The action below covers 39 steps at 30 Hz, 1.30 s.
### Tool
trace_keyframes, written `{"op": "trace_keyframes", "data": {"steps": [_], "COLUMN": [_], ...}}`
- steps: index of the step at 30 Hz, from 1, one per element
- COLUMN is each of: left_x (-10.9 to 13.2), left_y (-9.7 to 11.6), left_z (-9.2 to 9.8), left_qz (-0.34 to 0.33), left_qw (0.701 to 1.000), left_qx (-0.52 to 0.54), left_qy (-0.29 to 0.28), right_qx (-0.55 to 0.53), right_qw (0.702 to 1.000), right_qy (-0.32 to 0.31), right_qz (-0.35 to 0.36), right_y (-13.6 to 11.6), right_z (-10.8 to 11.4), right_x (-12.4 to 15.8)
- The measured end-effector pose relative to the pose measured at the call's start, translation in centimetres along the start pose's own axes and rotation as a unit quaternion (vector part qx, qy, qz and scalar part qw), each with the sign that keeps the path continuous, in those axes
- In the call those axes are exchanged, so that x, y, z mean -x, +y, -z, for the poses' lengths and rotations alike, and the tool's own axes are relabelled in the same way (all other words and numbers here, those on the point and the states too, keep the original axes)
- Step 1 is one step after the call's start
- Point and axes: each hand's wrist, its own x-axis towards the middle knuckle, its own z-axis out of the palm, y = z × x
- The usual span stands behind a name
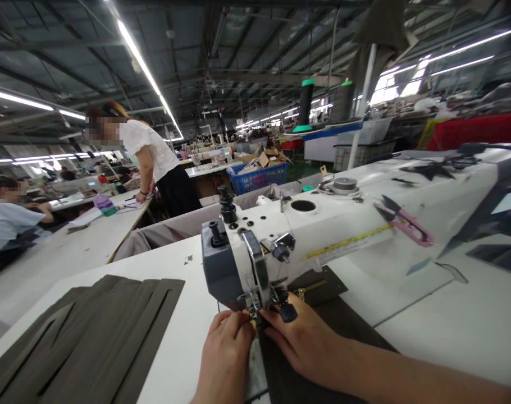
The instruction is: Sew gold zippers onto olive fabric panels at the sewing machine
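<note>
A white sewing machine (356, 247) with a dark grey head end (224, 269) stands before me. Under its presser foot and arm runs a dark olive fabric panel (281, 370). My left hand (228, 348) is closed just left of the needle area, thumb and fingers pinched together; what lies between the fingertips is hidden. On the right, my right hand (304, 336) bends over the panel, fingers pressed together and gripping it near the foot. Behind this hand a brass zipper strip (312, 288) shows on the fabric.
Stacked olive fabric pieces (99, 336) lie at the left on the white table. Pink thread snips (407, 224) rest against the machine arm. Thread cones (306, 106) stand behind. A blue crate (259, 178) holds scraps. One co-worker (154, 151) leans over another table; another sits far left.
</note>
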Motion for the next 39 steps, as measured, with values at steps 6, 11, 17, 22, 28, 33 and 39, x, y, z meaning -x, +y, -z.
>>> {"op": "trace_keyframes", "data": {"steps": [6,11,17,22,28,33,39], "left_x": [0.7,0.5,-0.3,-0.1,0.4,0.5,0.5], "left_y": [-0.9,-0.7,0.3,0.3,0.1,0.1,0.3], "left_z": [-0.3,-0.1,0.3,0.3,0.2,0.2,0.3], "left_qz": [-0.021,-0.017,0.0,0.013,0.013,-0.002,-0.018], "left_qw": [0.999,0.999,1.0,1.0,0.999,1.0,0.999], "left_qx": [-0.032,-0.038,-0.022,-0.017,-0.013,-0.018,-0.043], "left_qy": [-0.025,-0.026,0.0,-0.018,-0.032,-0.024,-0.006], "right_qx": [-0.118,-0.231,-0.282,-0.299,-0.285,-0.283,-0.283], "right_qw": [0.978,0.961,0.939,0.922,0.924,0.926,0.924], "right_qy": [0.131,0.08,0.057,0.045,0.052,0.055,0.056], "right_qz": [-0.11,-0.127,-0.189,-0.242,-0.251,-0.246,-0.253], "right_y": [0.4,0.3,0.9,1.1,0.9,1.0,0.9], "right_z": [2.0,3.1,3.2,3.0,2.9,2.9,2.8], "right_x": [-0.7,-1.0,-1.7,-2.0,-1.8,-1.8,-2.0]}}
